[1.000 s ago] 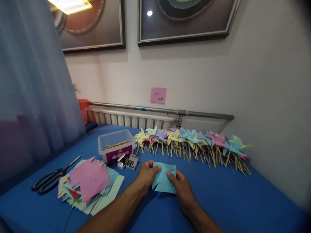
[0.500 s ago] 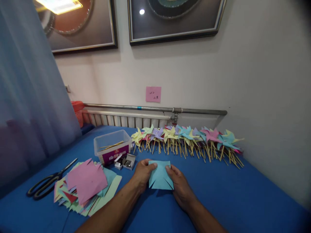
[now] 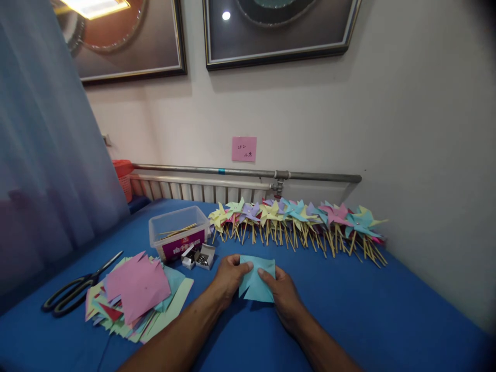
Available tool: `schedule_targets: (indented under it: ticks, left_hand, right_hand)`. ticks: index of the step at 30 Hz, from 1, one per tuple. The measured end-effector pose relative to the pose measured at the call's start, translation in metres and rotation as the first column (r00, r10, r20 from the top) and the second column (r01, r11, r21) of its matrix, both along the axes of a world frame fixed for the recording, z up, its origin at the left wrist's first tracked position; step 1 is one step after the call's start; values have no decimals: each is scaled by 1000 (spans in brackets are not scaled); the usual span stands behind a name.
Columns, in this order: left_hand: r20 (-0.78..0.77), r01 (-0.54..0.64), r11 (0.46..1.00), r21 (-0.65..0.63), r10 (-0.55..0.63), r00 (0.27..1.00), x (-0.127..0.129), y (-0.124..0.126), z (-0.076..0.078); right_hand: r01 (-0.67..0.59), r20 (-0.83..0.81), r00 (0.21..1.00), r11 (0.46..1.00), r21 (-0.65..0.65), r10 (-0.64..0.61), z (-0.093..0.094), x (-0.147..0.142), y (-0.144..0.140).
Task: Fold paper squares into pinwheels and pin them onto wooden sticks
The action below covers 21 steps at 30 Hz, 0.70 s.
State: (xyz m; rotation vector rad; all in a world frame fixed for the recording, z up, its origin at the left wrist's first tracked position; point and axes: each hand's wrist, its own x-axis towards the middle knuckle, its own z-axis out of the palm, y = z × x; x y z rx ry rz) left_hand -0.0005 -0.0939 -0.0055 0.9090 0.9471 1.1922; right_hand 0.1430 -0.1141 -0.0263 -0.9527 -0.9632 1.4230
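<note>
A light-blue paper square (image 3: 257,284) with slits cut in from its corners is held up over the blue table. My left hand (image 3: 231,276) pinches its left side, thumb on the face and fingers behind. On the right side, my right hand (image 3: 281,285) grips it the same way, its thumb lying further in on the paper. The right thumb and hand cover the lower right slit. Both hands' fingers behind the sheet are largely hidden.
Left of my arms lie a pile of cut coloured paper (image 3: 139,289) and black-handled scissors (image 3: 79,289). Behind it stand a clear plastic box (image 3: 178,227) with sticks and small boxes of metal fasteners (image 3: 204,257). Paper pinwheels (image 3: 294,212) on sticks line the back.
My right thumb has slid inward and down over the paper square, covering the right slit. The square has shifted slightly to the right in my left hand.
</note>
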Motion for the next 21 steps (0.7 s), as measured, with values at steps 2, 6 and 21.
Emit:
schedule_targets:
  ticks: [2, 6, 21]
  left_hand:
    - [-11, 30, 999, 12, -30, 999, 0, 1, -2]
    - [-60, 58, 997, 42, -56, 997, 1, 1, -5]
    - [-73, -64, 998, -17, 63, 995, 2, -2, 8]
  right_hand:
    - [56, 19, 998, 998, 13, -56, -1, 1, 1]
    - [133, 42, 990, 991, 21, -133, -4, 3, 5]
    - [150, -46, 988, 988, 24, -149, -4, 3, 6]
